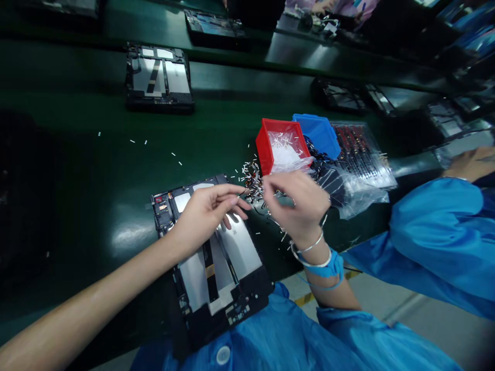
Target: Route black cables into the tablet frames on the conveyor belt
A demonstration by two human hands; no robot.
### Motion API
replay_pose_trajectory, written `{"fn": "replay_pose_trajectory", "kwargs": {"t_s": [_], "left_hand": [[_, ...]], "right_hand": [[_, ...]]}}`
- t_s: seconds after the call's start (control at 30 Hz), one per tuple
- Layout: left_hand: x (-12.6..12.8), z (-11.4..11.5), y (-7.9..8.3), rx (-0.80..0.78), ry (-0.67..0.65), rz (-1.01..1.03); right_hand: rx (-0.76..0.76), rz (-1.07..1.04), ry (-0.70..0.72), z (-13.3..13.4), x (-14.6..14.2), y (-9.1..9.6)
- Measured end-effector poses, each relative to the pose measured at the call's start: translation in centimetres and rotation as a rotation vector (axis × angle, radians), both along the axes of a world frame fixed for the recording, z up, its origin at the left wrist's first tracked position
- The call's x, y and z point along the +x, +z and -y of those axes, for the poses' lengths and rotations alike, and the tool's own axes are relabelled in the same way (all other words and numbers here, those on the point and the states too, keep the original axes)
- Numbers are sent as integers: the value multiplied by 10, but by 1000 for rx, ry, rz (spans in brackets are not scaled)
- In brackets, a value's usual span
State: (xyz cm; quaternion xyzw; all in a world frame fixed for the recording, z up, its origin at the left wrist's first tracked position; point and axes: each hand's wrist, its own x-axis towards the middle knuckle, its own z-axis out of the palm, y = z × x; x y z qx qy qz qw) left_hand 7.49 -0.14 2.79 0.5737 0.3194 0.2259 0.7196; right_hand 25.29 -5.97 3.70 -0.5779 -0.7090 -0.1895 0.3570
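Head view: braced on the open tablet (240, 247), my left hand (209, 211) pinches a tiny part (244, 192); my right hand (297, 203) pinches among loose parts (251, 183) heaped close by.

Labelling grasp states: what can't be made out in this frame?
Head view only.
- left hand: whether its fingertips pinch anything, too small.
- right hand: fingertips hidden behind its own back.
- loose parts beside the red bin: too small, blurred.
- tablet chassis: near edge covered by blue gown.

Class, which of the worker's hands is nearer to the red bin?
Right. The right hand is just in front of the red bin, at its near edge; the left hand is farther off to the left, over the open tablet.
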Motion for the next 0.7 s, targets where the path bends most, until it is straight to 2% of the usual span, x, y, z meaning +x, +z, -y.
{"fn": "replay_pose_trajectory", "kwargs": {"t_s": [0.07,0.13,0.2,0.27,0.33,0.4,0.53,0.7], "left_hand": [[0,-2,1,-137,48,52],[-1,-4,2,-188,88,83],[-1,-5,2,-199,113,103],[-1,-4,2,-198,111,125],[0,-3,2,-191,97,150],[1,0,0,-190,77,160],[2,4,-2,-170,58,130],[1,6,-3,-30,42,64]], "right_hand": [[54,25,-192,-9,16,3],[46,21,-266,-15,20,4],[-3,-11,-149,-14,10,3],[-86,-44,42,-8,-8,0],[-140,-41,145,-1,-26,-3],[-147,-21,168,4,-36,-6],[-138,18,152,6,-36,-6],[-124,77,144,7,-38,-3]]}}
